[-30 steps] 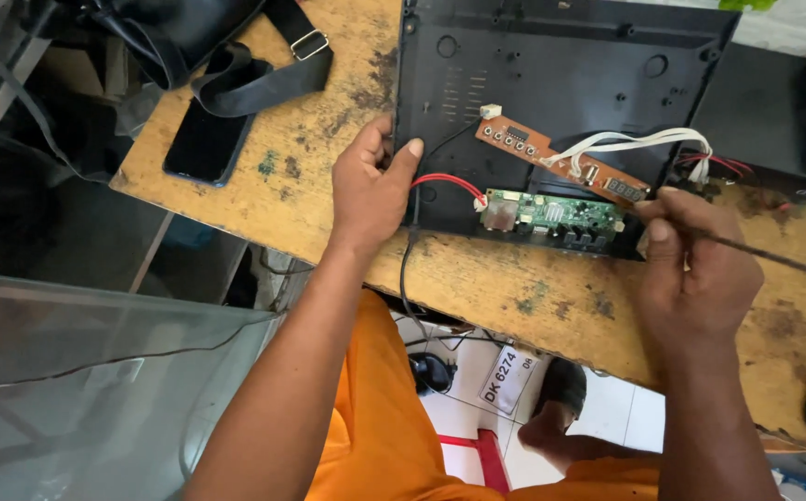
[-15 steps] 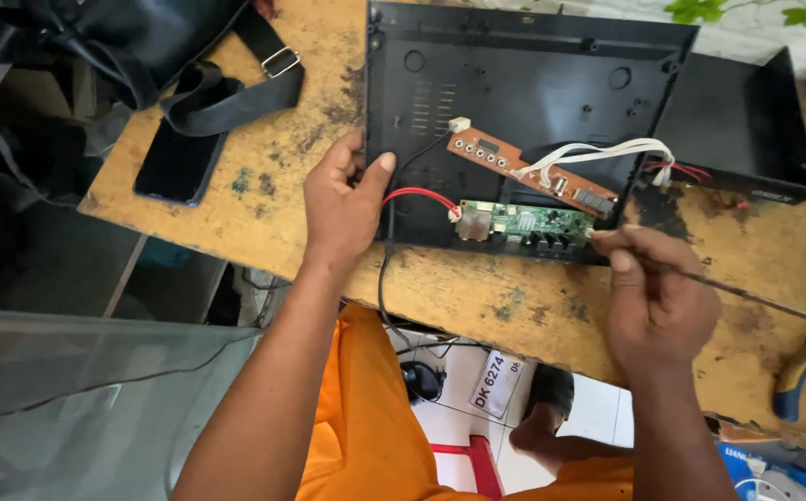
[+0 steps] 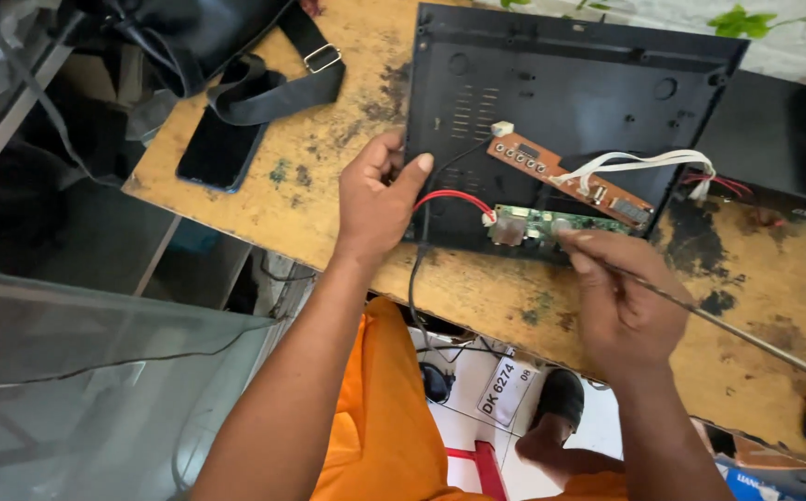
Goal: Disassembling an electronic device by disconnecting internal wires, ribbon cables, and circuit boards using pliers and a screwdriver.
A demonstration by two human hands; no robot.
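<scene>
From the head camera, the left hand [image 3: 377,199] is half open. Its fingers curl over the left edge of the black case [image 3: 570,102], and its thumb lies flat on the case. A red wire [image 3: 449,197] and a black cable [image 3: 419,269] run just beside that thumb.

The right hand [image 3: 621,306] is closed around a thin metal rod [image 3: 718,320]. The fingertips touch the green board [image 3: 537,224] at the near edge of the case.

Inside the case lies a brown board [image 3: 565,176], just past the green one. White wires [image 3: 644,165] run from the brown board toward the right side of the case.

A black phone [image 3: 220,148] lies on the wooden table [image 3: 329,186], to the left of the case.
</scene>
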